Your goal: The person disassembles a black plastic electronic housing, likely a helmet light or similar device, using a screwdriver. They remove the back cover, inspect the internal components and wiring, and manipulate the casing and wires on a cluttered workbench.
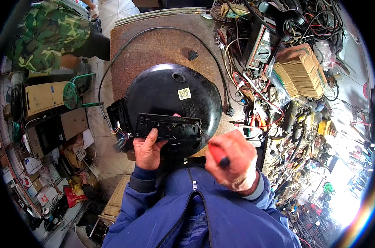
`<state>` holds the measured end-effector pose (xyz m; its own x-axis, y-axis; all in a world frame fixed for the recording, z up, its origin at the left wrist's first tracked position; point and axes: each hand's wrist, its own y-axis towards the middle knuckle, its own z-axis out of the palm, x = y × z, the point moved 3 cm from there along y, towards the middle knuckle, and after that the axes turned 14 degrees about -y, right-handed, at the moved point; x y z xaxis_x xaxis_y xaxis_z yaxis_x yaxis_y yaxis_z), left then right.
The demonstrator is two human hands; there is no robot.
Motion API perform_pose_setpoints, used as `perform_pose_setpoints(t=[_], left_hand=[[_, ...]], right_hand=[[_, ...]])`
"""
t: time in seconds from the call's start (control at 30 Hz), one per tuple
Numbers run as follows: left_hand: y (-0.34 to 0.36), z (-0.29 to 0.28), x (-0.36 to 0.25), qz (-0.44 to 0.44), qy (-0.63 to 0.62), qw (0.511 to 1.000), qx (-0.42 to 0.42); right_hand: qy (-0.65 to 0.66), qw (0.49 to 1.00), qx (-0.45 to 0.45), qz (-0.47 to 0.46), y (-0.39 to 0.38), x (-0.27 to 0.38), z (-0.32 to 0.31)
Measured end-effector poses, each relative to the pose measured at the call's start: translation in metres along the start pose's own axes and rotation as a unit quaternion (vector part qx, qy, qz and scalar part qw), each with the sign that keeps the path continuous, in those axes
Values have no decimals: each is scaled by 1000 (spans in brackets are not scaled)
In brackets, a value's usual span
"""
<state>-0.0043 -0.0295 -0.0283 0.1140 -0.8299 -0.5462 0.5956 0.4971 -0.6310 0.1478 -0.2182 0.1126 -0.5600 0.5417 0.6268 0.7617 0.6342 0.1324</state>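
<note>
A round black appliance body (171, 91) with a square sticker lies on the worn brown board. Across its lower part is a rectangular black plastic panel (167, 127), which my left hand (147, 149) grips by its lower left edge with the thumb on top. My right hand (233, 161) is closed on a red-handled screwdriver (217, 153), whose shaft points at the panel's right end; I cannot tell if the tip touches it. At the appliance's left side are a black housing (115, 113) and loose coloured wires (120, 136). A black cord loops around the appliance.
A multimeter (262, 49), tangled leads, pliers (257, 118) and a cardboard box (303, 72) crowd the right side, with many tools below. A small black part (193, 55) sits above the appliance. A person in camouflage (51, 33) and a green stool (72, 93) are at the left.
</note>
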Motion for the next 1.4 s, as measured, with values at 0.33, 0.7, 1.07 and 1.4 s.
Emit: perform_pose_setpoints(t=[0.33, 0.7, 1.07, 1.4], left_hand=[[-1, 3, -8, 6, -51, 999, -9], [-8, 0, -54, -27, -45, 998, 27], [-13, 23, -32, -6, -26, 1000, 7], [-23, -6, -32, -85, -22, 991, 103]], right_hand=[[229, 877, -233, 352, -29, -97, -5], [-175, 951, -133, 218, -66, -167, 93], [459, 815, 59, 347, -40, -25, 98], [424, 833, 69, 349, -32, -63, 90]])
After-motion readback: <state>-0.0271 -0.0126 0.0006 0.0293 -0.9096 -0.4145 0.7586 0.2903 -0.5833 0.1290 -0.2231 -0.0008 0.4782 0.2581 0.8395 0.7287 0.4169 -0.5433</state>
